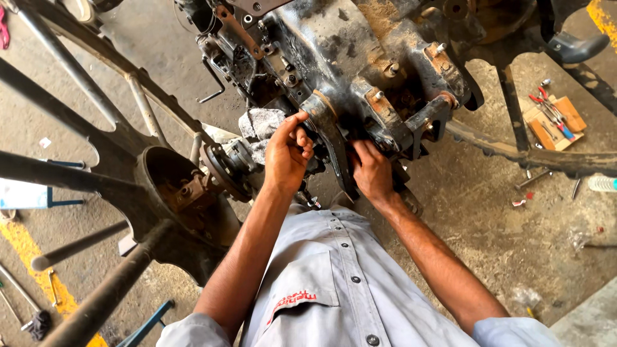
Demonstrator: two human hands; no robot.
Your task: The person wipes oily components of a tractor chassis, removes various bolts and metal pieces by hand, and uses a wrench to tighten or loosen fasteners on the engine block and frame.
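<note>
The big greasy machine housing (360, 58) fills the top middle of the view, dark metal with rusty patches and many bolts, and both hands work at its lower edge. The left hand (287, 154) has its fingers curled and pinched together against the housing, just beside a grey crumpled rag (260, 122); what it pinches is too small to tell. The right hand (371, 172) reaches under a dark curved bracket (331, 138), its fingertips are hidden there, so I cannot tell if this grip is closed on anything. Left of the hands there is a round hub (225, 168) and, further out, a rusty iron wheel (154, 193) with long spokes. Below, the person wears a grey buttoned shirt (340, 283). On the concrete floor (533, 238) at the right (well apart from the hands) lies a piece of cardboard (556, 122) with red-handled pliers (546, 103) on it.
</note>
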